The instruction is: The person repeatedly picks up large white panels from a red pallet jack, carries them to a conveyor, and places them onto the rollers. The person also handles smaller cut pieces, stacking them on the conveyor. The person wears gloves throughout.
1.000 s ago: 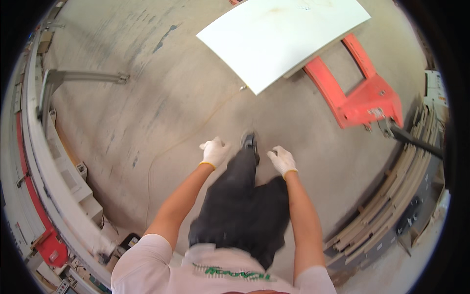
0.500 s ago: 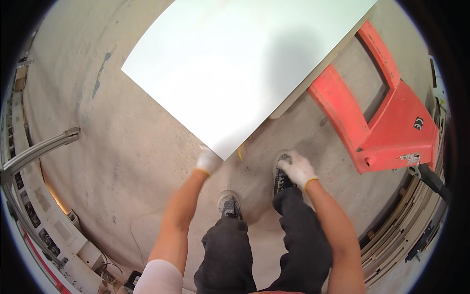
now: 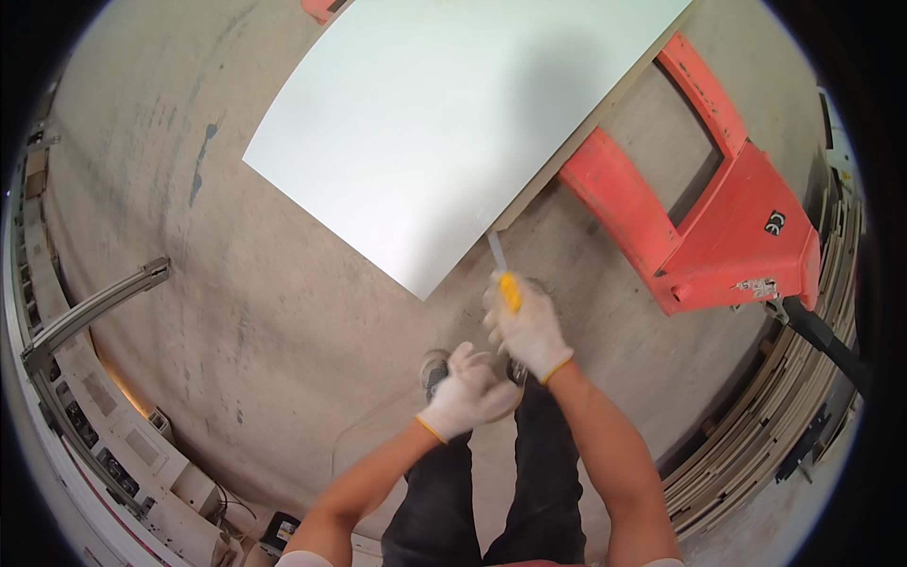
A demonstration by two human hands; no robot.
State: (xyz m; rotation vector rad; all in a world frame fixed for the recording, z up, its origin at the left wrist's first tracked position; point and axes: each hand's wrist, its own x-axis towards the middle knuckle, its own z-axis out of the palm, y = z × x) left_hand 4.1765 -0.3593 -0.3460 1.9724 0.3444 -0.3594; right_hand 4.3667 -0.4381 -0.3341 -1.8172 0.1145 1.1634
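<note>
Head view: now drawn close to the white panel point(image 3: 453, 123), no longer apart from it as half a second ago. Right hand point(image 3: 526, 326) clenched on a yellow-handled knife point(image 3: 503, 276), blade touching the panel's near edge at frame centre. Left hand point(image 3: 470, 392) loosely curled just below, holding nothing visible. Panel flat, smooth, resting on a red pallet truck point(image 3: 727, 236) at upper right.

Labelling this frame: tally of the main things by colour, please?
White: 3: board, glove on left hand, glove on right hand
Red: 1: pallet truck
Yellow: 1: knife with yellow handle, held in the right hand
Total: 5
</note>
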